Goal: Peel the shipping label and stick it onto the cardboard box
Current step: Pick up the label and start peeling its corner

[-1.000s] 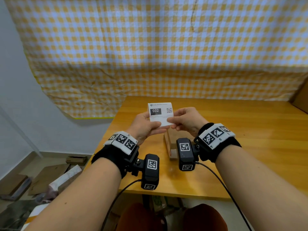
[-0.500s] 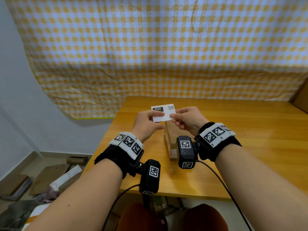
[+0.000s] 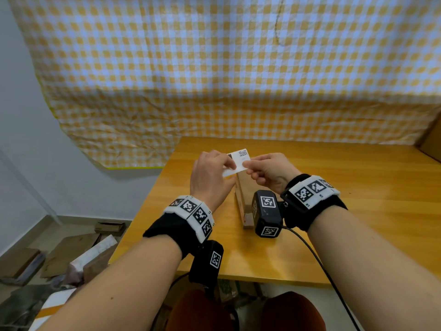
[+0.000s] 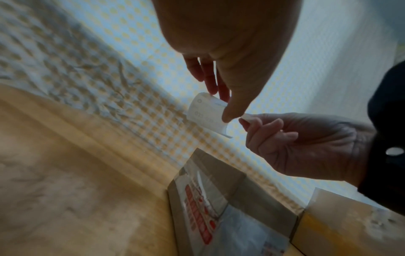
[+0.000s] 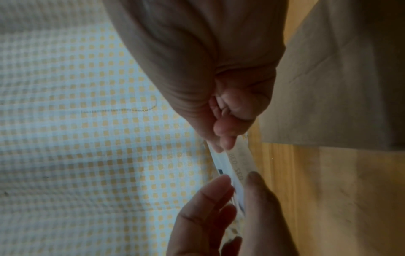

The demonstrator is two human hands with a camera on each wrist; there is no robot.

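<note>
- Tilted since a second ago: your shipping label (image 3: 239,161), then held upright with its printed face toward you, now lies flatter and lower, over the cardboard box (image 3: 243,194); your left hand (image 3: 210,177) has rolled over its left part.
- Left hand: thumb and fingertips pinch the label's left end; the sheet curls between them in the left wrist view.
- Right hand (image 3: 269,172): thumb and forefinger pinch the right edge, other fingers curled in.
- Reading: peeling looks just begun; whether the backing has lifted, you cannot tell.
- Label: thin white paper, rectangular, flexible, printed with a code block; held in the air, off the box.
- Box: brown corrugated card, narrow, standing on the table (image 3: 358,211); clear tape and red print on one face.
- Table: glossy yellow wood, smooth.
- Backdrop (image 3: 238,80): creased yellow-and-white checked sheet.
</note>
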